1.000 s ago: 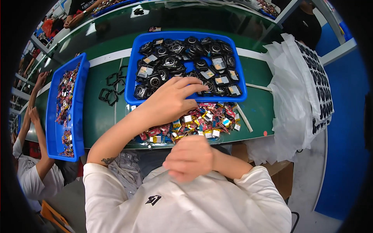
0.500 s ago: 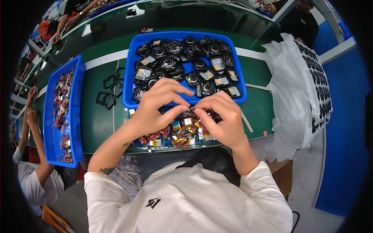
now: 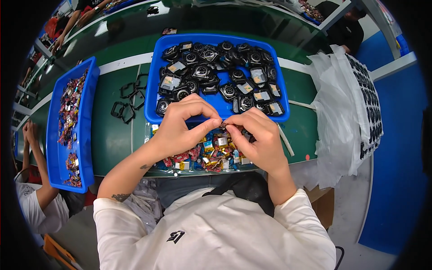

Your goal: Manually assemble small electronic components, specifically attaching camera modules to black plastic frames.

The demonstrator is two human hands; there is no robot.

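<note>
My left hand (image 3: pixel 188 123) and my right hand (image 3: pixel 258 137) meet above the near side of the table. Thumb and forefinger of each hand pinch a small dark part (image 3: pixel 223 126), too small to name. Under and just in front of my hands lies a pile of little electronic parts (image 3: pixel 208 157), red, yellow, silver and blue, on clear plastic. Beyond my fingers stands a blue tray (image 3: pixel 154 92) holding many black watch housings (image 3: pixel 201 71), some with round backs up, others showing a pale square insert. My hands partly cover the tray's near rim.
Black empty frames (image 3: pixel 128 102) lie left of the tray. A long blue bin (image 3: pixel 86 135) of similar small parts stands further left, with a co-worker's hands (image 3: pixel 30 132) beyond it. White wrapping (image 3: pixel 333 112) and a stack of sheets with black pieces (image 3: pixel 372 108) are at right.
My view has shifted slightly. My left fingers have closed in, its forefinger now down by the thumb at the small part. The co-worker's hands at left have come together lower down.
</note>
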